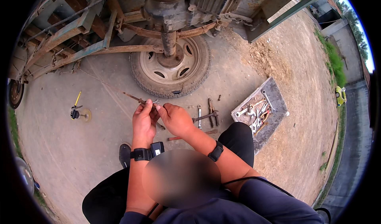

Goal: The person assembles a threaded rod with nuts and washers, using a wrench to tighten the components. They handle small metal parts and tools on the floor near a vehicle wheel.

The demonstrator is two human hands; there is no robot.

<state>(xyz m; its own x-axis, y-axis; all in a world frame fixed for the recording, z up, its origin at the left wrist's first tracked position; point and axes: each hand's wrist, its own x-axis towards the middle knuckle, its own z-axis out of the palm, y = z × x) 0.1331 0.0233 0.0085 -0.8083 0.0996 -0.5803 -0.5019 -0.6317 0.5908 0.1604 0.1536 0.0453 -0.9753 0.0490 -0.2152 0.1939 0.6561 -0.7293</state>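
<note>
Concrete ground (79, 152) beneath a rusty vehicle frame (79, 45) carries a flat-lying wheel (170, 65), loose wrenches (206, 116) and a tool tray (262, 112), while the left hand (143, 122) and right hand (174, 118) meet, fingers pinching a thin rusty rod (137, 99) with a small metal fitting (155, 101) above the ground.

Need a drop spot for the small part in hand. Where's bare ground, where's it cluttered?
Bare concrete lies between the angle grinder and the left hand, and below the grinder toward the shoe. The dirt right of the tool tray is open too. Crowded: the loose wrenches between the right hand and the tray, and under the wheel.
</note>
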